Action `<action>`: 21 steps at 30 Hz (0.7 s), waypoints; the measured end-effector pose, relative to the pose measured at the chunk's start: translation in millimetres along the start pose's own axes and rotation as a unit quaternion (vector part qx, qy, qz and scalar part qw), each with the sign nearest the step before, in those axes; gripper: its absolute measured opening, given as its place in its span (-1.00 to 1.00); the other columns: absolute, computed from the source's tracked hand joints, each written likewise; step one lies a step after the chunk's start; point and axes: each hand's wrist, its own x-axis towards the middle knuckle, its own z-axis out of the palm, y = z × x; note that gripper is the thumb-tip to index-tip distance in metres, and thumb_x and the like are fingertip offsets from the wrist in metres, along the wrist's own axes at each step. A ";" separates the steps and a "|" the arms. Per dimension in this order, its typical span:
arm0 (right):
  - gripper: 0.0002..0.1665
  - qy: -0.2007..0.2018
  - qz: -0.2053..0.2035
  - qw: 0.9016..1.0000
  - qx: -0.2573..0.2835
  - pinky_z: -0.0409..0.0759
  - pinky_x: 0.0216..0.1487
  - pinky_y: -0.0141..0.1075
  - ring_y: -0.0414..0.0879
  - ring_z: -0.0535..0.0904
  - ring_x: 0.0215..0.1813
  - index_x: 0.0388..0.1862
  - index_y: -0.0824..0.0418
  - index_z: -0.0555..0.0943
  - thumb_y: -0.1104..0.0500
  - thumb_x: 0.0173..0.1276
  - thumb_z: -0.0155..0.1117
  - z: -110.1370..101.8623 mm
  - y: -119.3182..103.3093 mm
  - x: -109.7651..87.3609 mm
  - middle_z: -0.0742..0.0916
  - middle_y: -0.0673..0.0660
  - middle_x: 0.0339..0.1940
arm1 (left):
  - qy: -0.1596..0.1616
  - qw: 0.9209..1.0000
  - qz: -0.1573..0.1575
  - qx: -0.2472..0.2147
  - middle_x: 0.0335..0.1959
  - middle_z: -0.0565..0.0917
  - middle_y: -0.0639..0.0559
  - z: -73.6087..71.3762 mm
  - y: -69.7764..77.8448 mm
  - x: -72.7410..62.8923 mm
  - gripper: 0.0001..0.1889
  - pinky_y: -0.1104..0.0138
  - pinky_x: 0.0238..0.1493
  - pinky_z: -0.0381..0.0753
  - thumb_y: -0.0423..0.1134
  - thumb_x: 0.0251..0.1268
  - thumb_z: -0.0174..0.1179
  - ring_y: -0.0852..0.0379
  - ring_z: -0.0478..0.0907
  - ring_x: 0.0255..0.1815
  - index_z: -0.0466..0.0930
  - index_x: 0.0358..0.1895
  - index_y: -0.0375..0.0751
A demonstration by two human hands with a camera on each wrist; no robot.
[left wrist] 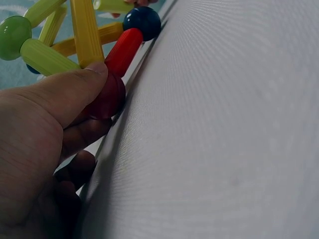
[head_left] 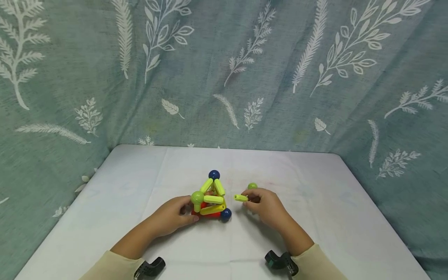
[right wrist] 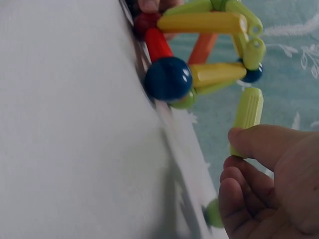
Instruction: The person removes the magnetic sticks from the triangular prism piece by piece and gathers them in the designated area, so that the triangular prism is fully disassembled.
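A ball-and-rod toy structure (head_left: 212,210) stands on the table, built of red, yellow and light green rods with balls at the joints. My left hand (head_left: 171,216) pinches a dark red ball (left wrist: 110,97) at its lower left corner, thumb against a yellow rod (left wrist: 87,32). A dark blue ball (head_left: 214,175) tops the structure, and another blue ball (right wrist: 168,78) sits at the lower right. Just right of it, my right hand (head_left: 267,206) holds a light green rod (right wrist: 247,109) between thumb and fingers, apart from the structure. A green ball (head_left: 197,197) is at the left side.
A separate green ball (head_left: 252,186) lies on the table just behind the right hand. White cloth covers the table (head_left: 315,182). A green leaf-patterned curtain (head_left: 203,77) hangs behind and along both sides.
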 end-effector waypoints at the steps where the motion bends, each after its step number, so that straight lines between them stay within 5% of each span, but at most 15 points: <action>1: -0.70 0.005 0.004 1.000 0.001 0.67 -0.25 -0.28 -0.16 0.67 -0.15 -0.01 -0.05 0.78 0.23 0.31 0.55 -1.3 1.3 0.8 0.77 -0.05 -0.17 | 0.001 1.000 -0.002 0.001 -0.30 0.56 0.24 -0.3 -0.6 -0.4 -0.65 0.20 -0.18 0.43 0.11 0.25 0.48 0.14 0.46 -0.24 0.60 0.03 0.28; 21: -0.66 0.064 0.051 0.996 -0.019 0.63 -0.22 -0.26 -0.09 0.67 -0.07 0.09 0.00 0.75 0.22 0.37 0.51 -44.3 34.4 3.1 0.76 0.04 -0.04 | 0.002 1.000 -0.014 -0.005 -0.30 0.57 0.23 0.9 -0.7 0.4 -0.63 0.19 -0.18 0.42 0.12 0.24 0.49 0.13 0.45 -0.24 0.61 0.06 0.29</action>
